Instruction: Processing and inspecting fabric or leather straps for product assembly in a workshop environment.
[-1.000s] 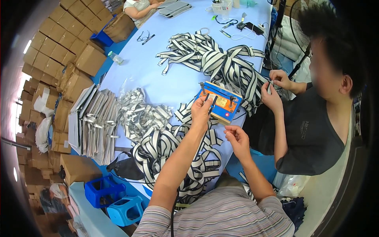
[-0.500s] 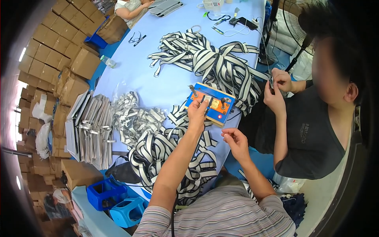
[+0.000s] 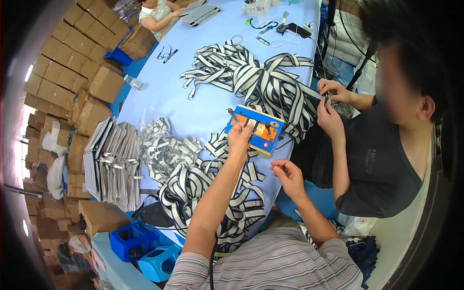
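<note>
My left hand rests over a blue and orange device with metal posts and a lit red light. Its thumb and fingers close on a short striped strap end lying across the device; the fingertips are partly hidden. My right hand hovers just off the table edge near the device, fingers loosely bent and apart, with nothing visible in it. White and black striped straps lie heaped under my left forearm. Another large bundle of striped straps lies beyond the device.
A co-worker on the right handles a small dark piece. On the left are plastic-wrapped strap pieces and a stack of grey flat covers. Blue stools stand below. A phone and tools lie at the far end.
The view has shifted slightly. My left hand stays on the device with the strap end, and my right hand stays close by. The co-worker's hands have moved slightly.
</note>
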Demonstrator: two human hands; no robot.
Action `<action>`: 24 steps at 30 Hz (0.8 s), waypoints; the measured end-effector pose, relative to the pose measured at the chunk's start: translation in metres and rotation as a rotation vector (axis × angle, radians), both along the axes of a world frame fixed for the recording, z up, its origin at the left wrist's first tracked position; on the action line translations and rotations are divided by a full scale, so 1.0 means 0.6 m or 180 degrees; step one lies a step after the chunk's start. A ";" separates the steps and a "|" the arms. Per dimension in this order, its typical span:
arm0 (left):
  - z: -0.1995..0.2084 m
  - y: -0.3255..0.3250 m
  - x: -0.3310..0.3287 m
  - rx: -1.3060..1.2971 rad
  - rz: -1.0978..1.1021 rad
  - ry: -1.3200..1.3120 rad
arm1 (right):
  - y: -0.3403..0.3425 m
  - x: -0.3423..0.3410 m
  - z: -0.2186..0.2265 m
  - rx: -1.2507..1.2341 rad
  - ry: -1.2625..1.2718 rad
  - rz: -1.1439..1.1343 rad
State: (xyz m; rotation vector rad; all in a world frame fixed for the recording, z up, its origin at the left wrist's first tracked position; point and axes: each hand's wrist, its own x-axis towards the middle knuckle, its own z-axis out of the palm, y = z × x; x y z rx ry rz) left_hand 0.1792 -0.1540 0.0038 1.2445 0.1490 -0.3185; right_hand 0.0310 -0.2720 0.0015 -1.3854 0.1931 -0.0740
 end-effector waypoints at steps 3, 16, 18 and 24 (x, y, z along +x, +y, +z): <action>0.025 -0.012 -0.008 0.0027 0.0071 0.0061 | -0.004 -0.001 -0.002 0.0003 0.0008 -0.0011; 0.015 -0.020 -0.013 0.0125 0.0258 0.0105 | -0.003 0.003 0.000 -0.0035 0.0005 -0.0018; 0.011 -0.020 -0.014 0.0059 0.0193 0.0073 | -0.002 0.003 0.001 -0.0042 0.0002 -0.0013; 0.022 -0.027 -0.020 0.0331 0.0075 0.0120 | -0.002 0.004 0.001 -0.0039 -0.0014 -0.0030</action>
